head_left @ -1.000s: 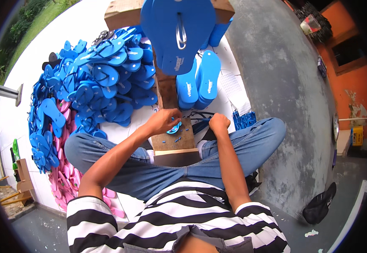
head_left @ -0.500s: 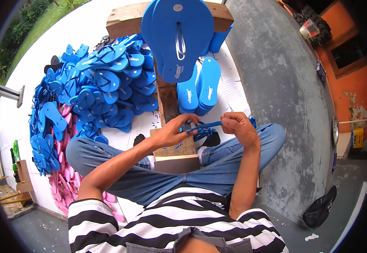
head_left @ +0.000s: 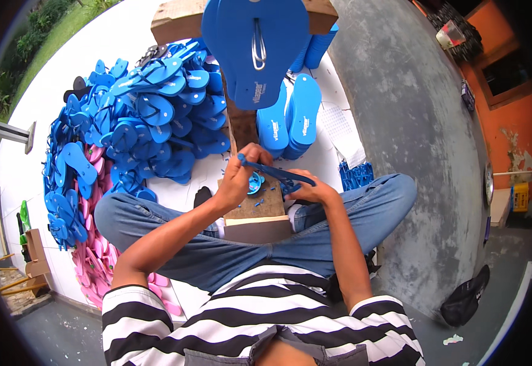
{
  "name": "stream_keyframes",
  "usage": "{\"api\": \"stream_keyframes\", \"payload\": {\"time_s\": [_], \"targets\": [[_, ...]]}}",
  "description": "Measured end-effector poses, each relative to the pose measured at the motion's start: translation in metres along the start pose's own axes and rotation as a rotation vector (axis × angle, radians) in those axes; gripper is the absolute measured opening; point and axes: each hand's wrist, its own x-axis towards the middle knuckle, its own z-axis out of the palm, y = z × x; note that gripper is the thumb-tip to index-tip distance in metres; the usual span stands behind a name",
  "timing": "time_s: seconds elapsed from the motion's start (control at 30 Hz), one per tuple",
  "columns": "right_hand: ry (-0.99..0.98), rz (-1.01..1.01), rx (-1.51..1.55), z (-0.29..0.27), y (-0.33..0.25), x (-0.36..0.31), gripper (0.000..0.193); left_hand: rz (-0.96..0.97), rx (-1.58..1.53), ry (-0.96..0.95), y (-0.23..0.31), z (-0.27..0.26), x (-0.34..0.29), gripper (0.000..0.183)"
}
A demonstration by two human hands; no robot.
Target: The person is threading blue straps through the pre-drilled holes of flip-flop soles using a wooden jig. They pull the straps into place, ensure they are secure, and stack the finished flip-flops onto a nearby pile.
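A blue flip-flop strap stretches slantwise between my hands above a small wooden block. My left hand pinches its upper end with closed fingers. Its other end is in the closed fingers of my right hand, where the curled fingers partly hide it. Below the strap, by my left hand, is a small round blue container with little bits in it. Just beyond my hands, blue flip-flop soles hang on a wooden stand, with a looped metal wire tool sticking out of the front one.
Stacks of blue soles stand right of the post. A bundle of blue straps lies by my right knee, near a printed sheet. Leftward spreads a heap of blue flip-flops, with pink ones nearer me.
My right hand has come down and left, its fist loosening into a lower grip. My left hand has risen slightly and now pinches the strap's end. The round container has come into sight.
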Motion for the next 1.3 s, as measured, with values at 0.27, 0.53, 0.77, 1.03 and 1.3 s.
{"api": "stream_keyframes", "payload": {"time_s": [0.27,0.53,0.77,1.03,1.3], "targets": [[-0.046,-0.033,0.136,0.008,-0.038,0.014,0.018,0.01,-0.495,0.109,0.024,0.01,0.002,0.048],[0.119,-0.092,-0.122,0.022,0.014,0.013,0.009,0.416,-0.661,-0.194,0.132,-0.002,0.005,0.037],[0.036,-0.154,-0.685,0.008,0.01,0.019,0.029,-0.179,-0.374,0.071,0.115,-0.025,0.012,0.04],[0.112,0.02,0.438,-0.01,-0.114,0.007,0.039,-0.465,-0.277,0.361,0.048,-0.026,-0.003,0.034],[0.122,-0.018,0.524,-0.001,-0.167,0.023,0.027,-0.438,0.192,0.083,0.021,-0.036,-0.015,0.021]]}}
